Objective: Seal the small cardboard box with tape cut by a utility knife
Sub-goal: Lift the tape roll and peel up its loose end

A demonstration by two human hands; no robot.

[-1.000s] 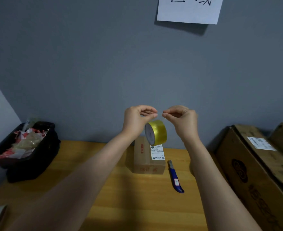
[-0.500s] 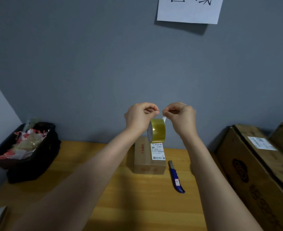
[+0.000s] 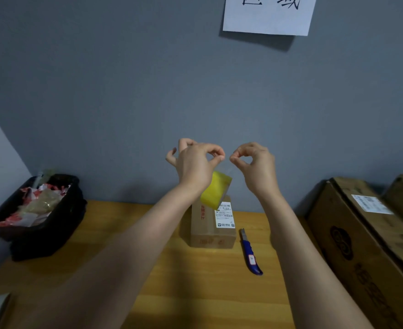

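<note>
Two hands (image 3: 226,169) pinching tape, black bin (image 3: 60,224) holding crumpled wrappers (image 3: 33,205)

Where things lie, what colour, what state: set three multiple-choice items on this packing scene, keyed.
1. The utility knife lies: A) right of the small cardboard box B) on top of it C) in the black bin
2. The tape roll is: A) red B) yellow C) white
3. The roll is: A) flat on the table B) hanging below the left hand and right hand C) stuck to the wall

Key: 1 A, the knife rests on wood beside the box. 2 B, yellow shows. 3 B, both hands pinch above it.
</note>
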